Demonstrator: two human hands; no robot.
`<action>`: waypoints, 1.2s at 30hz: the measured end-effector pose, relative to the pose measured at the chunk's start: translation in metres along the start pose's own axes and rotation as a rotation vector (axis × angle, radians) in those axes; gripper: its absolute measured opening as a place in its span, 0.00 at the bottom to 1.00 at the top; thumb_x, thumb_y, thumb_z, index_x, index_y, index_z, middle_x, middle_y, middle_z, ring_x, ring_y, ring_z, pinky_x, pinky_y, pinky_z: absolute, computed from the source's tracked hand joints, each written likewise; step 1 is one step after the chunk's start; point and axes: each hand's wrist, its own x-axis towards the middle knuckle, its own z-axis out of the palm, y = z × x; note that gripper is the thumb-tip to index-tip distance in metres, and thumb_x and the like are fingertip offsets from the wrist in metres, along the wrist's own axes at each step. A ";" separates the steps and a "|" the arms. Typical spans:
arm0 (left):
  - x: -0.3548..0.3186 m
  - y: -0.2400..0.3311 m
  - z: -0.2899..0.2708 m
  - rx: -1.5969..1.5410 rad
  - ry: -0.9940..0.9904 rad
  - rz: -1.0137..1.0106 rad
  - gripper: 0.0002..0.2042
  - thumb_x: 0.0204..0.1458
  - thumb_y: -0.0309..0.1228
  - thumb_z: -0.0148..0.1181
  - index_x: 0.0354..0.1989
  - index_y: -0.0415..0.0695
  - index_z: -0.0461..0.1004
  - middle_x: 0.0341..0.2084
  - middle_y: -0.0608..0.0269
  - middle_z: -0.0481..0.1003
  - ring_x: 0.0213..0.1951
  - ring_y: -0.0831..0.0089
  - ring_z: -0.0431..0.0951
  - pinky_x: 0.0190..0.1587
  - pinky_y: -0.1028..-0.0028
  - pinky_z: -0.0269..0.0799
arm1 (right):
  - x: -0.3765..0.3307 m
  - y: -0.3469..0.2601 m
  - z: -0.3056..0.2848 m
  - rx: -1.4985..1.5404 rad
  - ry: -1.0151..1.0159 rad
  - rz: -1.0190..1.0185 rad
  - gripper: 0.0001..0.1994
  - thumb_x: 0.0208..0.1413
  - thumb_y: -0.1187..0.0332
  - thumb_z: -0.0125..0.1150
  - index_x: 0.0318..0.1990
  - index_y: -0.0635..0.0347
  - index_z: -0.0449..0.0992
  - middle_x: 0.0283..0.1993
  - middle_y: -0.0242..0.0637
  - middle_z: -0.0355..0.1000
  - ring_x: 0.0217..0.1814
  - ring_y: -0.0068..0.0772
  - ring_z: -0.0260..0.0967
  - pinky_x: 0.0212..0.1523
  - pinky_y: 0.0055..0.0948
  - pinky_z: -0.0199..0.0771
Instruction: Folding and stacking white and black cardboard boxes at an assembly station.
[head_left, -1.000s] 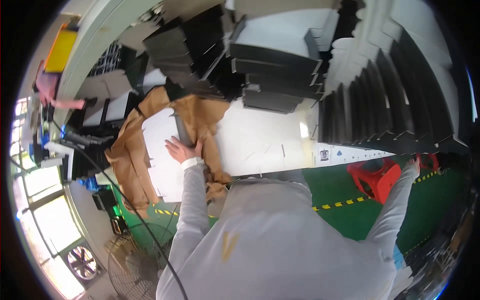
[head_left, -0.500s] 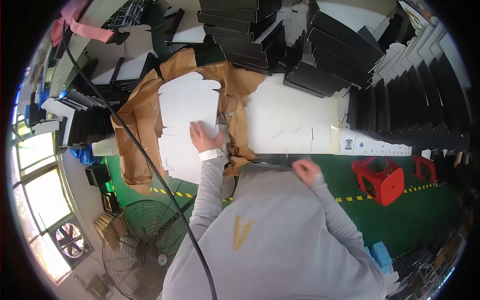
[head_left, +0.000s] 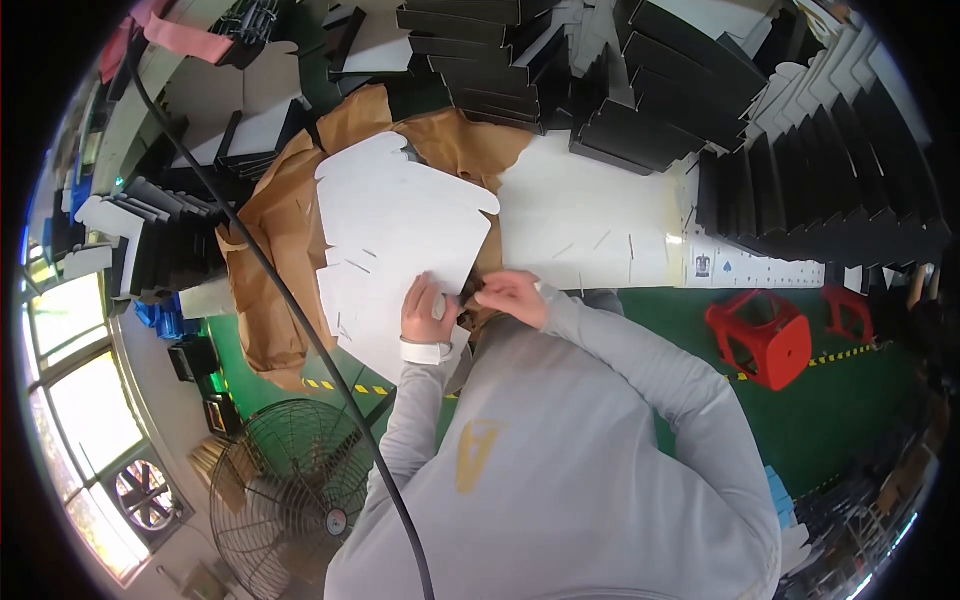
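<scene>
Fingers (head_left: 414, 298) bent, the left hand (head_left: 427, 317) touches a white card (head_left: 400, 220) by the desk's (head_left: 208, 299) near edge; the right hand (head_left: 517, 298) curls close. Can't tell if either grips. Black boxes (head_left: 680, 95) look folded; this card lies flat.

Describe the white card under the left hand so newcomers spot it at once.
Find the crumpled brown paper spread left of the picture's centre. The white card lies on top, with the left hand resting on its lower part. Rounded flaps and a slanted right side set it apart from the white sheet farther right, whose lower edge runs straight.
</scene>
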 end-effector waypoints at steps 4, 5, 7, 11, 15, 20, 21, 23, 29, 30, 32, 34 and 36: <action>-0.032 -0.012 0.012 -0.053 -0.130 0.040 0.05 0.36 0.23 0.57 0.25 0.37 0.70 0.38 0.49 0.72 0.49 0.49 0.66 0.47 0.63 0.66 | 0.039 -0.007 0.008 0.022 0.067 0.162 0.25 0.43 0.55 0.62 0.40 0.70 0.67 0.29 0.39 0.71 0.30 0.25 0.68 0.30 0.22 0.69; -0.036 -0.010 0.014 -0.055 -0.128 0.039 0.05 0.36 0.23 0.57 0.25 0.37 0.70 0.38 0.49 0.72 0.49 0.49 0.66 0.47 0.63 0.66 | 0.045 -0.012 0.008 0.149 0.073 0.322 0.26 0.42 0.55 0.63 0.40 0.70 0.67 0.29 0.39 0.71 0.30 0.27 0.68 0.29 0.22 0.69; -0.036 0.002 0.010 -0.109 -0.085 0.154 0.07 0.37 0.22 0.56 0.27 0.35 0.70 0.41 0.46 0.69 0.49 0.46 0.65 0.48 0.60 0.65 | 0.057 0.008 0.010 0.327 0.075 0.269 0.23 0.42 0.57 0.63 0.40 0.67 0.67 0.30 0.39 0.71 0.28 0.27 0.69 0.27 0.21 0.69; -0.033 0.019 0.004 -0.239 -0.143 0.235 0.08 0.37 0.21 0.54 0.30 0.35 0.71 0.44 0.46 0.67 0.50 0.47 0.64 0.48 0.60 0.64 | 0.052 0.029 0.010 -0.203 0.115 -0.072 0.22 0.43 0.59 0.61 0.41 0.67 0.70 0.38 0.42 0.71 0.38 0.32 0.69 0.40 0.30 0.68; -0.010 0.032 -0.013 -0.120 -0.050 0.287 0.16 0.38 0.21 0.53 0.40 0.37 0.69 0.49 0.47 0.64 0.52 0.50 0.62 0.51 0.59 0.59 | -0.011 -0.001 -0.010 0.160 0.387 -0.081 0.15 0.47 0.65 0.59 0.40 0.66 0.72 0.42 0.36 0.71 0.41 0.28 0.67 0.44 0.28 0.67; 0.030 0.050 0.025 -0.116 -0.184 0.227 0.22 0.40 0.29 0.57 0.48 0.41 0.65 0.55 0.48 0.55 0.55 0.50 0.57 0.53 0.59 0.55 | -0.093 0.023 -0.082 0.227 0.855 -0.287 0.15 0.48 0.71 0.57 0.44 0.65 0.67 0.41 0.35 0.68 0.38 0.28 0.66 0.39 0.26 0.68; 0.031 0.045 0.050 -0.161 -0.249 0.268 0.25 0.40 0.36 0.60 0.49 0.43 0.64 0.56 0.50 0.54 0.56 0.50 0.55 0.54 0.57 0.52 | -0.108 0.032 -0.088 0.374 0.878 -0.211 0.16 0.49 0.71 0.56 0.46 0.66 0.66 0.41 0.37 0.67 0.38 0.30 0.68 0.38 0.26 0.70; 0.035 0.055 0.084 -0.079 -0.408 0.331 0.29 0.38 0.40 0.60 0.51 0.46 0.63 0.57 0.53 0.53 0.57 0.51 0.52 0.54 0.54 0.50 | -0.124 0.042 -0.090 0.434 0.890 -0.134 0.15 0.48 0.72 0.55 0.44 0.66 0.66 0.40 0.39 0.68 0.36 0.30 0.68 0.34 0.25 0.72; 0.017 0.058 0.143 0.102 -0.463 0.427 0.31 0.36 0.44 0.60 0.53 0.48 0.61 0.59 0.57 0.50 0.59 0.46 0.45 0.53 0.43 0.44 | -0.095 0.108 -0.103 0.609 0.910 0.282 0.17 0.45 0.63 0.59 0.41 0.63 0.70 0.37 0.38 0.68 0.38 0.34 0.66 0.36 0.31 0.68; 0.014 0.054 0.144 0.097 -0.448 0.425 0.32 0.36 0.44 0.61 0.53 0.48 0.61 0.59 0.57 0.49 0.59 0.45 0.44 0.53 0.42 0.43 | -0.095 0.110 -0.103 0.615 0.916 0.289 0.17 0.45 0.63 0.59 0.41 0.63 0.70 0.37 0.38 0.68 0.38 0.34 0.66 0.36 0.31 0.68; 0.013 0.053 0.146 0.083 -0.458 0.440 0.32 0.36 0.44 0.61 0.53 0.48 0.61 0.59 0.57 0.48 0.59 0.44 0.44 0.53 0.42 0.44 | -0.092 0.098 -0.095 -0.055 0.841 0.160 0.18 0.47 0.61 0.56 0.42 0.65 0.70 0.39 0.41 0.69 0.41 0.41 0.65 0.44 0.34 0.64; 0.012 0.058 0.148 0.072 -0.456 0.444 0.33 0.36 0.45 0.61 0.53 0.48 0.60 0.59 0.57 0.48 0.59 0.44 0.44 0.53 0.42 0.44 | -0.101 0.095 -0.093 -0.603 0.809 -0.176 0.19 0.48 0.65 0.51 0.46 0.67 0.66 0.46 0.48 0.65 0.48 0.50 0.61 0.51 0.36 0.58; 0.005 0.071 0.154 0.026 -0.483 0.452 0.33 0.36 0.45 0.61 0.54 0.49 0.60 0.59 0.56 0.48 0.59 0.44 0.44 0.52 0.42 0.46 | -0.107 0.057 -0.093 -1.115 0.754 -0.358 0.18 0.50 0.72 0.46 0.50 0.69 0.62 0.47 0.52 0.64 0.49 0.49 0.61 0.52 0.35 0.58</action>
